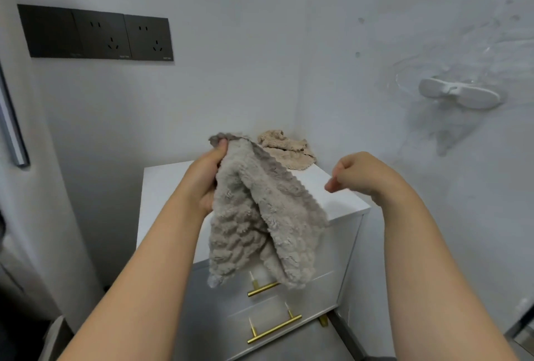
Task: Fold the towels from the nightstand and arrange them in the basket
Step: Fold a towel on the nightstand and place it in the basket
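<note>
The left hand (pixel 206 178) is clamped on a grey towel (pixel 260 216), pinching one upper corner between thumb and fingers and holding it up in the air above the near left part of the nightstand (pixel 344 201). The towel hangs down in loose folds in front of the nightstand's drawers, its lower edge reaching close to the upper gold handle (pixel 263 288). A second gold handle (pixel 274 329) sits on the drawer below. The right hand (pixel 358 175) is just to the right of the towel and apart from it, fingers loosely curled and holding nothing. A beige towel (pixel 286 148) lies crumpled on the far corner of the nightstand top, against the wall. Dark wall sockets (pixel 98 32) are mounted on the far wall to the left, and a white hook (pixel 459 96) is fixed to the right wall
</note>
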The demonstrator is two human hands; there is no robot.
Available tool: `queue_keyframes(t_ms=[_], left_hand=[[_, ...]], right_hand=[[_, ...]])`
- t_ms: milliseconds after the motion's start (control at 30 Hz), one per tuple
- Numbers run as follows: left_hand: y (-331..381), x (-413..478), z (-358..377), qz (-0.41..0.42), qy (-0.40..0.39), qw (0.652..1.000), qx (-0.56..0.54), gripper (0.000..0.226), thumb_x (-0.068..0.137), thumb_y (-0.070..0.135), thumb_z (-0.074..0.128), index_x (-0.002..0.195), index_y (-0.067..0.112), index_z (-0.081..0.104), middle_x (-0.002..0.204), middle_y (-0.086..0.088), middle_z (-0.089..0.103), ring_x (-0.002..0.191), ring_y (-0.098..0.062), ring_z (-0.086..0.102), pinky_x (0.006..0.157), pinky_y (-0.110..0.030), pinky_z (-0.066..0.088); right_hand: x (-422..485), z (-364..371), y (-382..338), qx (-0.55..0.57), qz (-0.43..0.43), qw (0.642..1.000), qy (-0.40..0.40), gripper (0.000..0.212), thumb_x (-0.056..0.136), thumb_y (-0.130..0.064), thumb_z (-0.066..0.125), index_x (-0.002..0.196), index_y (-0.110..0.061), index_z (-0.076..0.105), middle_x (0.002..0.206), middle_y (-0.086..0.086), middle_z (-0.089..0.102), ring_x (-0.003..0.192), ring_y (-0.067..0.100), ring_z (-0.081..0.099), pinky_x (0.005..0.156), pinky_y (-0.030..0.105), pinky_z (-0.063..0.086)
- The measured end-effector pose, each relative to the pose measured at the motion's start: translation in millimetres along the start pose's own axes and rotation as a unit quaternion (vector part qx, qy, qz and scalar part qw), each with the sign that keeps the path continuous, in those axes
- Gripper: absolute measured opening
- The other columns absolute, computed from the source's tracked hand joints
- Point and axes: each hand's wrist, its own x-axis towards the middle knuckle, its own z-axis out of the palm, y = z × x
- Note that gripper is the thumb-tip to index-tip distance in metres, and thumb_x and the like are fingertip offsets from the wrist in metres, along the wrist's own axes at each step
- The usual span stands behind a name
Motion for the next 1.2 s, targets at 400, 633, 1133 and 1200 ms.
queue_keyframes(t_ms=[400,633,1133,1200], left_hand=[[8.1,5.6,24.4,-0.004,-0.098,0.988,0.123,0.031,0.092,0.031,0.051,0.104,0.007,0.067,0.104,-0.010,0.070,0.087,-0.021,0.070,0.078,-0.032,0.057],[33.0,13.3,-9.0,-0.053,-0.134,0.986,0.080,0.036,0.086,0.032,0.050,0.099,0.010,0.075,0.104,-0.008,0.071,0.089,-0.021,0.070,0.079,-0.035,0.058],[-23.7,71.5,-38.6,0.194,0.103,0.648,0.729,0.024,0.092,0.017,0.047,0.111,0.016,0.061,0.116,-0.006,0.062,0.104,-0.023,0.054,0.085,-0.034,0.047],[-30.3,70.7,-37.9,0.085,-0.016,0.609,0.789,0.033,0.096,0.039,0.047,0.112,0.015,0.062,0.118,-0.007,0.063,0.102,-0.022,0.058,0.087,-0.034,0.047]], right_hand=[[14.9,35.2,12.9,-0.111,-0.099,0.966,-0.211,0.033,0.071,-0.031,0.080,0.067,-0.002,0.063,0.063,0.012,0.063,0.060,0.017,0.052,0.060,0.027,0.042],[16.6,-9.2,-6.0,-0.085,-0.084,0.977,-0.177,0.030,0.074,-0.026,0.079,0.067,-0.003,0.061,0.067,0.009,0.057,0.063,0.019,0.050,0.060,0.026,0.038],[73.3,88.1,15.3,-0.194,0.007,0.956,0.220,0.019,0.091,-0.014,0.049,0.109,-0.009,0.053,0.120,0.012,0.052,0.102,0.030,0.049,0.080,0.034,0.040],[72.9,81.8,14.1,-0.196,0.067,0.967,0.147,0.021,0.095,-0.032,0.047,0.095,-0.012,0.054,0.111,0.009,0.060,0.092,0.030,0.054,0.071,0.030,0.039]])
